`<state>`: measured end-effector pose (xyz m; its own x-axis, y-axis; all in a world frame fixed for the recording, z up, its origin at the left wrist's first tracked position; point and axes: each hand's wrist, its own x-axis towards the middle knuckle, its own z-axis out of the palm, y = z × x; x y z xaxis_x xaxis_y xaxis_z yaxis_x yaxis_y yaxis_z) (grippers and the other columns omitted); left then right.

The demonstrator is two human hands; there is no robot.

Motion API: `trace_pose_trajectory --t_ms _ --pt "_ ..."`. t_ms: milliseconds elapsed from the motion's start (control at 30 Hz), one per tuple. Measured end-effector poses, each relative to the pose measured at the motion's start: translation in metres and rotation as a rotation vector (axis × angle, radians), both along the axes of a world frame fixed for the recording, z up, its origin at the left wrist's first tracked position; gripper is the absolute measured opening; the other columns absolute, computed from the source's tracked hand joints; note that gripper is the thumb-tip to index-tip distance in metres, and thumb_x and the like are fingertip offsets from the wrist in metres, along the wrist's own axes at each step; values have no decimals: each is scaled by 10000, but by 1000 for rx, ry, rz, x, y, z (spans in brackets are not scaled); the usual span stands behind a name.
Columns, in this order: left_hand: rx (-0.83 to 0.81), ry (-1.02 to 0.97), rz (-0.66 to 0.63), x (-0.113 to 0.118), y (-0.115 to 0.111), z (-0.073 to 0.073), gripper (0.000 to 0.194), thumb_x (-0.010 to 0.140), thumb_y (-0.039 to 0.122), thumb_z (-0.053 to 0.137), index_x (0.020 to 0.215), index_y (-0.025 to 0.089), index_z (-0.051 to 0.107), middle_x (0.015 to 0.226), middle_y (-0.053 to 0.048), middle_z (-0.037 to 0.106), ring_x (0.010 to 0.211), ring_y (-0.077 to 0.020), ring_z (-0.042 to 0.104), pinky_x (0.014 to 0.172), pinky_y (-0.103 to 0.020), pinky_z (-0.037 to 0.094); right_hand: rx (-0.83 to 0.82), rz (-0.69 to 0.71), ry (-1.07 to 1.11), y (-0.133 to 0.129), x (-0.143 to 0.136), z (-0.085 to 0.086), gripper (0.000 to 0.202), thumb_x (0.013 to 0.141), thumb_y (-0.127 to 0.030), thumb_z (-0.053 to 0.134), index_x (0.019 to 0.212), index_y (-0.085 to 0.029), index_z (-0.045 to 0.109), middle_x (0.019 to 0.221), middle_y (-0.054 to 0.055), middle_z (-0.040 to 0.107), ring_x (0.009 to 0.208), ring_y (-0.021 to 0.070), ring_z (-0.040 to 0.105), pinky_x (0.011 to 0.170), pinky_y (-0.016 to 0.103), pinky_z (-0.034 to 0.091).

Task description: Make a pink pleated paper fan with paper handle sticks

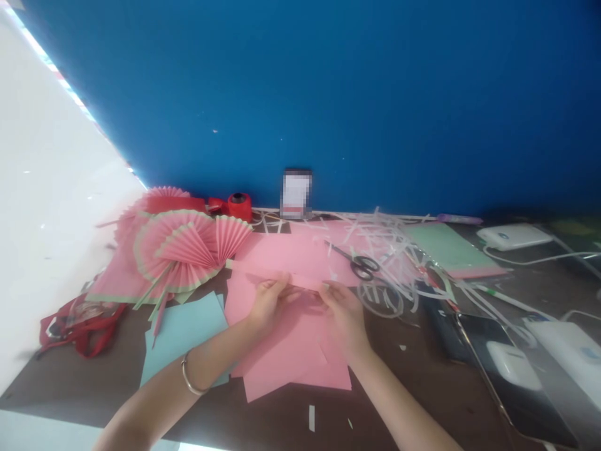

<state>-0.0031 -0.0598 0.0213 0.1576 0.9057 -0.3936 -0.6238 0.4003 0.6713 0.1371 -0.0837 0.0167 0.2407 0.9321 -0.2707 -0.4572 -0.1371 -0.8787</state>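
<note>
A narrow pink folded paper strip point(253, 270) with a pale green end is stretched between my two hands. My left hand point(271, 302) pinches it near its middle, and my right hand point(342, 313) grips its right end; the fingertips are partly hidden. Beneath both hands lie overlapping pink paper sheets point(291, 363). Pale blue sheets point(185, 332) lie beside them, under my left forearm. To the left, pleated pink paper fans point(188, 247) with green edges are piled up. Black-handled scissors point(364, 266) rest on the paper beyond my right hand.
White paper offcuts point(385, 250) are tangled at the back right, beside a packet of green paper point(455, 247). A phone point(516, 382), a white case point(514, 364) and white devices point(570, 351) occupy the right. A red strap point(96, 335) lies left; a blue wall point(328, 106) rises behind.
</note>
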Motion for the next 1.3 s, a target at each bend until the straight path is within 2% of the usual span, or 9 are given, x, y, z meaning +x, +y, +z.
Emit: trace_pose_trajectory --t_ms 167,400,567,700,867,1000,1100,1167,1300 --pt "-7 18 79 -7 8 -2 322 590 352 769 544 121 549 497 16 553 544 -96 580 520 -181 444 21 -31 -2 1 1 1 240 589 -259 775 769 -165 645 704 8 676 654 136 641 686 292 541" --pt "35 40 133 -15 16 -2 358 554 370 778 548 132 511 515 58 475 522 -52 490 544 -171 428 -10 -22 43 0 2 0 221 591 -260 771 740 -172 633 674 -11 644 669 133 631 703 293 541" --pt "54 52 188 -22 24 1 327 576 347 770 574 135 521 555 59 474 541 -45 476 557 -163 425 -33 -29 64 2 2 -2 233 567 -255 783 720 -172 628 672 -13 641 670 135 631 708 296 540" --pt "82 28 228 -26 32 1 239 621 309 750 690 134 602 667 21 568 604 -63 529 563 -161 434 -43 -33 34 0 -1 -1 242 557 -261 788 709 -168 626 672 -5 647 675 147 632 707 311 534" --pt "129 75 196 -33 38 -1 238 669 330 704 743 111 648 666 -25 613 493 -52 485 415 -159 333 53 171 -175 -2 11 0 307 655 -377 714 867 -164 648 717 33 676 673 173 637 691 326 502" --pt "150 168 -64 -29 24 1 292 643 368 715 669 83 656 534 -30 579 367 -39 394 371 -183 283 137 307 -200 2 17 -3 395 729 -480 610 984 -180 638 871 75 690 763 187 633 709 326 488" --pt "195 245 -373 -20 8 4 323 644 379 710 560 75 643 426 -25 517 335 -61 400 364 -204 288 125 330 -185 2 9 0 428 645 -419 712 1006 -207 620 908 66 693 831 201 635 755 341 487" --pt "245 261 -522 -16 0 4 309 628 377 718 571 78 667 475 -52 563 355 -87 448 372 -220 314 116 357 -133 0 0 5 483 572 -375 768 1001 -213 617 865 53 701 819 215 643 759 365 494" --pt "331 302 -630 -13 -3 3 274 597 375 732 664 109 718 616 -78 639 449 -127 527 412 -232 365 34 321 -68 -5 -9 14 514 525 -288 795 1001 -198 624 802 42 710 779 223 655 756 386 502"
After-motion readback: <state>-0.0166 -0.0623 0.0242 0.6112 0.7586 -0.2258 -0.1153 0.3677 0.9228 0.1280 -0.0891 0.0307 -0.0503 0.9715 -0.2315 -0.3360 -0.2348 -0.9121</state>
